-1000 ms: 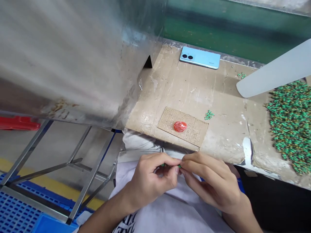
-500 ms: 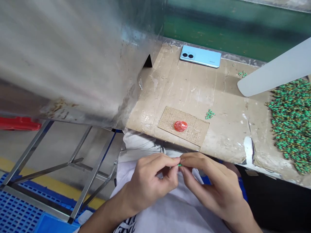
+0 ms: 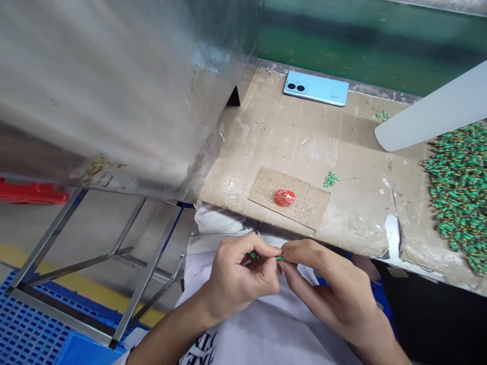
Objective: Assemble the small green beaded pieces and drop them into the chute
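The bare left hand and bare right hand are together, thumb and index fingertips meeting around a tiny glossy green piece, held in front of the person's body and short of the surface. More small green bits show inside the curl of the left hand; half a second ago that curl showed hardly any green, only a speck at the fingertips. The left fingers have opened a little around what they hold, while the fingertip contact is kept, so the handling seems to remain at this one meeting point. How the piece is turned cannot be made out.

Just beyond the hands, a flat tan rectangle of cardboard lies at the near edge of the surface, bearing a shiny red rounded lump; neither hand touches it, and its place is unchanged. Past its right corner sits a small cluster of green pieces, apparently undisturbed. Ahead and to the right of the right hand spreads a large heap of green-and-gold pieces, with a pale, smooth cylinder slanting beside it. Farthest ahead lies a light-blue phone.
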### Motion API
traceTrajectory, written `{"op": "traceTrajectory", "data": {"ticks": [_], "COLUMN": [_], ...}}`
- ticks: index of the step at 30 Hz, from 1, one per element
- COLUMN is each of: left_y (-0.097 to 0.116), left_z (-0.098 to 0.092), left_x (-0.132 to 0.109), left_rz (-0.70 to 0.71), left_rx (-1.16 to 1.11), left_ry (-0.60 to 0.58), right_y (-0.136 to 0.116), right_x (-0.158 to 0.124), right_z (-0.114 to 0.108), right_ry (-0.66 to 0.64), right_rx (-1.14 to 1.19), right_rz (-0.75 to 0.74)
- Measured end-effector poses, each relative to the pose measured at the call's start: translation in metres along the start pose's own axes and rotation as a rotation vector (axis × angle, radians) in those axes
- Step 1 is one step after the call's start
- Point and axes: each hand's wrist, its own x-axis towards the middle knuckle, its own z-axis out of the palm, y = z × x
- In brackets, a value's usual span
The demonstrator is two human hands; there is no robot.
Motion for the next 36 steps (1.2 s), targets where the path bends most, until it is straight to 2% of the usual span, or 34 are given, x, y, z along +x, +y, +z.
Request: {"op": "traceTrajectory", "data": {"ticks": [3, 8, 15, 18, 20, 22, 27, 30, 32, 33, 36], "left_y": [-0.001, -0.002, -0.008, -0.017, -0.023, -0.028, -0.02, -0.015, -0.015, -0.016, -0.016], "left_z": [0.0, -0.002, -0.001, 0.0, 0.002, 0.002, -0.005, -0.011, -0.012, -0.012, -0.009], "left_x": [0.001, 0.001, 0.002, 0.002, 0.002, 0.002, 0.005, 0.005, 0.005, 0.005, 0.006], "left_rz": [-0.058, -0.257, -0.418, -0.431, -0.414, -0.416, -0.665, -0.747, -0.742, -0.73, -0.708], "left_rx": [-0.083, -0.299, -0.386, -0.424, -0.471, -0.599, -0.858, -0.886, -0.895, -0.899, -0.923], "left_ry": [0.003, -0.087, -0.123, -0.18, -0.252, -0.271, -0.212, -0.181, -0.189, -0.195, -0.214], "right_y": [0.003, 0.008, 0.017, 0.02, 0.029, 0.046, 0.101, 0.12, 0.122, 0.122, 0.12], "right_x": [-0.001, -0.003, -0.004, -0.006, -0.012, -0.021, -0.04, -0.04, -0.035, -0.031, -0.013], "right_z": [0.0, -0.003, 0.0, 0.002, -0.005, -0.024, -0.106, -0.132, -0.128, -0.121, -0.093], "right_ry": [0.003, -0.019, -0.075, -0.054, 0.028, 0.236, 0.721, 0.855, 0.849, 0.8, 0.524], "right_rx": [-0.008, 0.013, 0.058, 0.049, 0.031, -0.163, -0.585, -0.713, -0.736, -0.72, -0.595], "right_rz": [-0.012, -0.021, -0.101, -0.146, -0.109, 0.046, 0.356, 0.449, 0.46, 0.45, 0.391]}}
